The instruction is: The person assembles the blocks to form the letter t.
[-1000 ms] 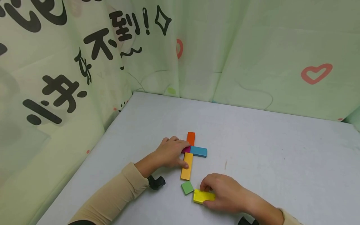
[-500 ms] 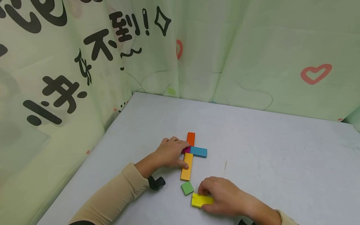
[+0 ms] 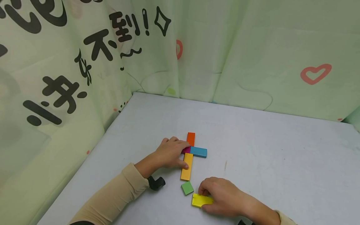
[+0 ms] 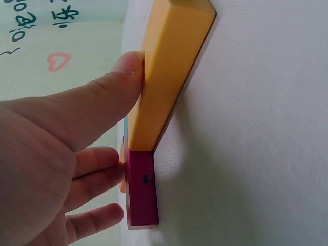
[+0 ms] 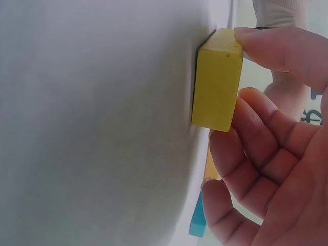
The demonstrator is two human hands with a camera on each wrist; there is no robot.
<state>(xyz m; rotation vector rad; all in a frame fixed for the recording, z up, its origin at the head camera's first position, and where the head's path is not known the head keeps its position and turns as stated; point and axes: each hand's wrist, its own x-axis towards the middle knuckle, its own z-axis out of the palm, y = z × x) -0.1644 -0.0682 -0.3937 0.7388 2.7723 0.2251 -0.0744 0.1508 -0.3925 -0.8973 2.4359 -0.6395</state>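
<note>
My left hand (image 3: 170, 152) lies over the left side of a group of blocks. Its thumb rests on the amber block (image 4: 171, 66), and its fairly straight fingers reach over the magenta block (image 4: 142, 189), which the hand partly hides in the head view. A blue block (image 3: 198, 152) and an orange-red block (image 3: 191, 138) adjoin these. Nearer me, a small green block (image 3: 187, 188) stands by the amber block's lower end. My right hand (image 3: 223, 196) pinches a yellow block (image 5: 218, 84) between thumb and fingers; it sits low at the table, slightly apart from the green block.
The blocks are on a white table (image 3: 267, 150). Light green curtains (image 3: 253, 47) with dark lettering and red hearts hang along its back and left sides. A black wrist mount (image 3: 156, 182) juts out beneath my left wrist.
My right hand has brought the yellow block slightly toward me and to the left, widening its gap from the green block; over the last half second it barely moves. The left hand stays put.
</note>
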